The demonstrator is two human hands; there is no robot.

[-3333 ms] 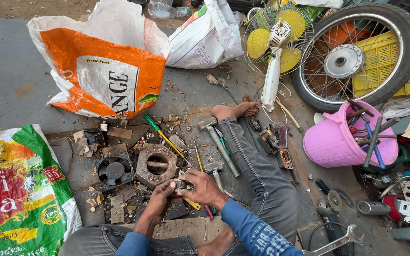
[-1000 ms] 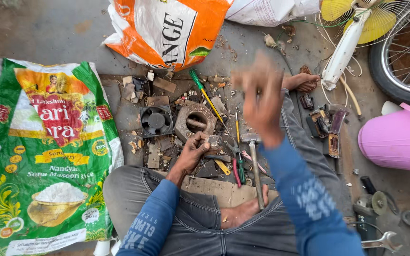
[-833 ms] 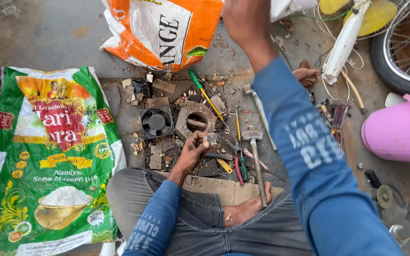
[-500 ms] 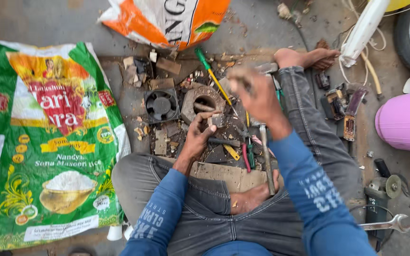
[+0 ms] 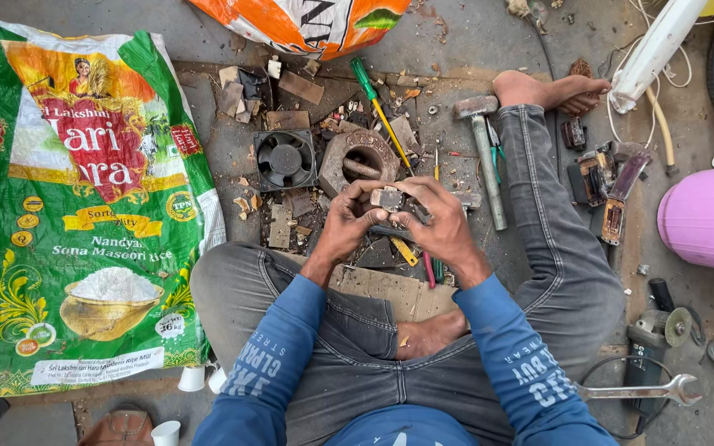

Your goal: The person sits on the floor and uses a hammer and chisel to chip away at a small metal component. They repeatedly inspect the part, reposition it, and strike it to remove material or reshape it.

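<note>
1. Our left hand (image 5: 347,221) and right hand (image 5: 440,225) pinch a small metal part (image 5: 387,198) between the fingers — just below the hexagonal metal block (image 5: 359,158).
2. Hammer (image 5: 483,144) lies right of that block.

At nine o'clock a big green printed sack (image 5: 84,206) lies flat on the floor, and at twelve an orange and white sack (image 5: 307,21) pokes in from the top edge. Just above centre sits a square black fan (image 5: 285,159), right beside a heavy ring-shaped metal block (image 5: 359,158). A green-handled screwdriver (image 5: 378,107) slants past that block. At one o'clock there's a hammer (image 5: 483,149) lying head-up on the ground. Over at three o'clock, a pink bucket (image 5: 711,219) on its side. Down at four o'clock, an angle grinder (image 5: 654,339) and, just below it, a spanner (image 5: 642,390). A white cup (image 5: 165,433) at seven.
</note>
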